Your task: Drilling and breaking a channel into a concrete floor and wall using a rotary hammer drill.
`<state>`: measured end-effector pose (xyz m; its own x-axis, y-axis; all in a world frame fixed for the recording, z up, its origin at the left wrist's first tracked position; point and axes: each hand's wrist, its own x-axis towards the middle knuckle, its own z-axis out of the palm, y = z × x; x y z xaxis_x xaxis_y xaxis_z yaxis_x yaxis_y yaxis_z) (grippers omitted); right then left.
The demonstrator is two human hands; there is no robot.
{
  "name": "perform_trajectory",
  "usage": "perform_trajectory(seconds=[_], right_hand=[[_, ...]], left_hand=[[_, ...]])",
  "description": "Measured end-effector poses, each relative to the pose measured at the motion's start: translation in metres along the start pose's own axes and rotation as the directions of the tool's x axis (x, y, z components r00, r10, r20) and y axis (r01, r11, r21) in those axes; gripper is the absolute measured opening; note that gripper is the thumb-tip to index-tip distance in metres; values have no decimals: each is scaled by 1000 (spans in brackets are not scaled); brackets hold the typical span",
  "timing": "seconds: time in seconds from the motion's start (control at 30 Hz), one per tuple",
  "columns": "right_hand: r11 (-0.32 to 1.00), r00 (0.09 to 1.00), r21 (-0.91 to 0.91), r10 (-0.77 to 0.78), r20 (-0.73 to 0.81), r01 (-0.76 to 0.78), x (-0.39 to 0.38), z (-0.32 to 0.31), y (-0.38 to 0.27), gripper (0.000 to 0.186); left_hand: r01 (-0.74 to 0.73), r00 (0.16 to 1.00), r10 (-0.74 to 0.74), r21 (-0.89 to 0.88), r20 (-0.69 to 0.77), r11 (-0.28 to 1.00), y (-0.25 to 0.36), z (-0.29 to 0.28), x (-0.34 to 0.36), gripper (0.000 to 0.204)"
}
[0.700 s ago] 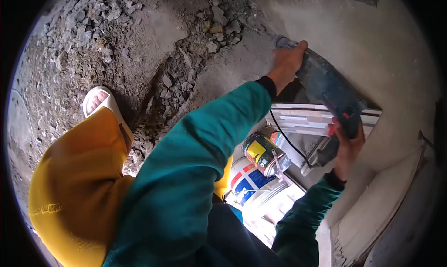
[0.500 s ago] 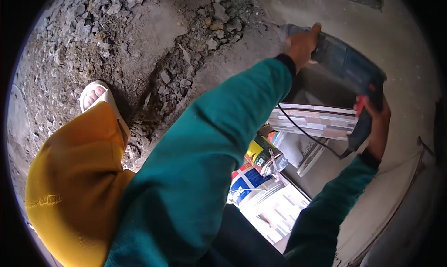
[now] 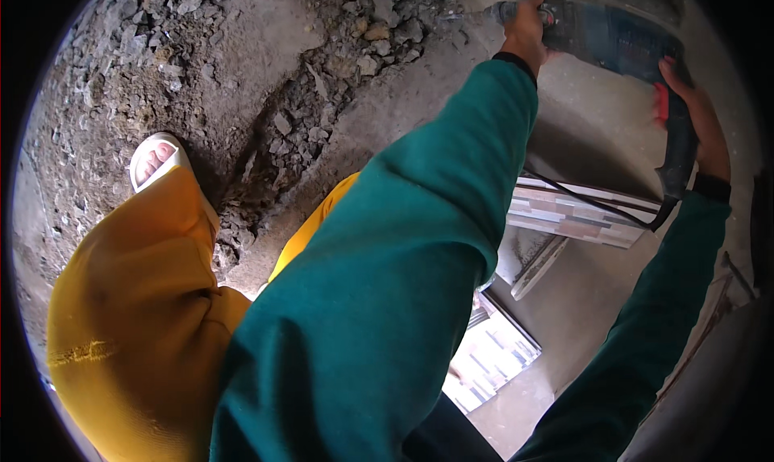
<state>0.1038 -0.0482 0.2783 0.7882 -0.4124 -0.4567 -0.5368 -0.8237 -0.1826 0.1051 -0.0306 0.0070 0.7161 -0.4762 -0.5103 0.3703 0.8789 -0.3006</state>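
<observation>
Both my hands hold a dark rotary hammer drill (image 3: 609, 39), which lies almost level across the upper right. My left hand (image 3: 526, 33) is wrapped round its front part, just behind the chuck. At the rear, my right hand (image 3: 697, 111) grips the handle near the red trigger (image 3: 662, 104). The drill's thin bit (image 3: 458, 16) points left, toward broken concrete rubble (image 3: 379, 39); whether its tip touches anything I cannot tell. From the bottom of the handle a black cord (image 3: 601, 202) runs off to the left behind my left sleeve.
A rough trench of loose stones (image 3: 278, 139) crosses the ground on the left, beside my sandalled foot (image 3: 157, 157). Wood-patterned tiles (image 3: 576, 214) stand near the wall below the drill, with more striped tiles (image 3: 496, 357) lower down. A pale slab edge (image 3: 538, 267) lies between them.
Both hands have carried the drill up and to the right, and it sits more level. My left arm now covers the paint-coloured bags and containers seen before.
</observation>
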Motion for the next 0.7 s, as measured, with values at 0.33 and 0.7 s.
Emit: perform_trajectory(seconds=[0.33, 0.7], right_hand=[[935, 962, -289, -137, 238, 205, 24, 6, -31, 32], [965, 974, 153, -194, -120, 212, -139, 88, 76, 42]], left_hand=[[43, 998, -42, -16, 46, 999, 23, -9, 18, 56], [171, 985, -162, 222, -59, 960, -10, -75, -68, 36]])
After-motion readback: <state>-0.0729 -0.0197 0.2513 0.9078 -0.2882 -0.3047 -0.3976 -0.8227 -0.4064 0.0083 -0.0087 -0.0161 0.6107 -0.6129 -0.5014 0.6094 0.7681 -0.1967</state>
